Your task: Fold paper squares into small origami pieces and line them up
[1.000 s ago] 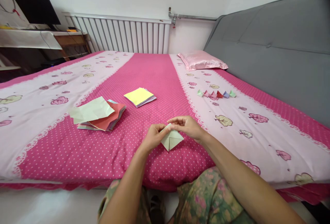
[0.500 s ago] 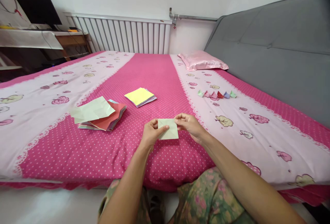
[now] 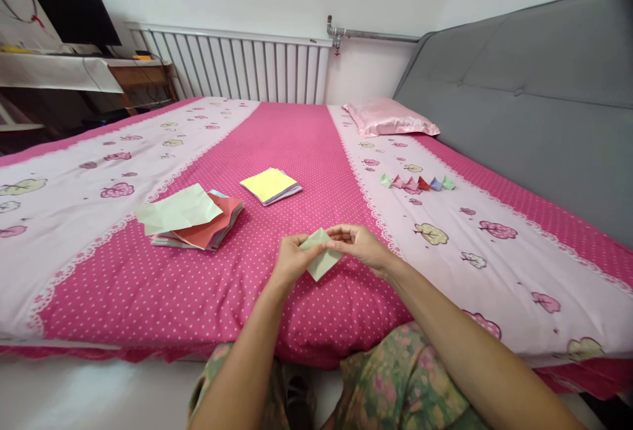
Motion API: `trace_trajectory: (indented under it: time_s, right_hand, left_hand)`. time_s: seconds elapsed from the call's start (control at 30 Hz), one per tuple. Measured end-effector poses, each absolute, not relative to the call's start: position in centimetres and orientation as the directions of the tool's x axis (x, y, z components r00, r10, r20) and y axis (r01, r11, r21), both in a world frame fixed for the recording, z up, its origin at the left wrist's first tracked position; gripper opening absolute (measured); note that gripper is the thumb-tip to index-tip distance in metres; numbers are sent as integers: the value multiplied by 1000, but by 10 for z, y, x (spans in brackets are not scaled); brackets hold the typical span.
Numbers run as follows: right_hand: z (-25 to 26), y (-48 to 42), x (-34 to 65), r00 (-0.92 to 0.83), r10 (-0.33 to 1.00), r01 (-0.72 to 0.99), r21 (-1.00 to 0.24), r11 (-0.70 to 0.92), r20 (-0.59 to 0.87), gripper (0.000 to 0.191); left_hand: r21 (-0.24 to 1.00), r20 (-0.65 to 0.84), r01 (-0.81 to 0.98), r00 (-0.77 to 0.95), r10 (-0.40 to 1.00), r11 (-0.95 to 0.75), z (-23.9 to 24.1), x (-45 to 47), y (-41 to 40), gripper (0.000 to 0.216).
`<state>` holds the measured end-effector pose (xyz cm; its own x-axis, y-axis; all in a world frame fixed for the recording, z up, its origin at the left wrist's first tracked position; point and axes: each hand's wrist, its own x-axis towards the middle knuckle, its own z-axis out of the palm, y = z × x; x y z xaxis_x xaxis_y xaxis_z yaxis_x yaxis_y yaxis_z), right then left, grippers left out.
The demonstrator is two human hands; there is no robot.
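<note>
We see the folded pale green paper (image 3: 322, 264) near the middle of the bed's (image 3: 301, 146) near side, tilted so one corner points towards us. The left hand (image 3: 291, 260) pinches its left edge, thumb on top; the right hand (image 3: 364, 245) grips near its upper right edge, thumb and fingertips close to the other thumb.

We judge that the main risk is a crooked crease: if either thumb slips, the layers could slide apart and the corners would no longer meet. Pressing down on the bed would help little, as its padded cover looks soft and might let the fold go uneven. Too hard a pull between the two hands could crumple or tear the thin paper. Well to the left, the loose pale green sheet (image 3: 180, 209) lies askew over the red sheet (image 3: 210, 227), and a brushing arm could slide it off.

The fingers behind the paper are hidden, so we cannot tell how many layers they grip or whether the paper touches the bed. The thumbs cover part of its face. The row of small folded pieces (image 3: 423, 183) to the far right is too small for us to make out its folds.
</note>
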<state>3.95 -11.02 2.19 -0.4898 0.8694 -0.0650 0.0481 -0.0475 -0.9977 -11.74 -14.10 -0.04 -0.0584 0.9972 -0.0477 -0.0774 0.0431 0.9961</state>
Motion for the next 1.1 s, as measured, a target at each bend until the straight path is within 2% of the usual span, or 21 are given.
trace_trajectory:
  time_s: [0.17,0.3,0.53,0.8,1.1]
  right_hand:
    - [20,-110,39,-477,879,85,-995,57,10,21]
    - [21,-110,39,-477,878,76,-993,90,43,20]
    - [23,-107,40,-328,945,24,-1000,-10,-17,23]
    - [21,-104,44,-304,952,-100,-993,-67,-34,23]
    - [21,-103,45,-272,962,-107,-992,-66,-35,19]
  left_hand:
    - [994,-56,102,115,992,44,-6,-119,-142,29]
    - [992,-59,116,146,988,42,-9,-120,-141,27]
    - [995,-25,-94,21,999,26,-2,-119,-138,36]
    - [998,-12,-59,-192,981,0,0,-123,-139,25]
    - [992,-63,-121,-126,990,47,7,-124,-143,26]
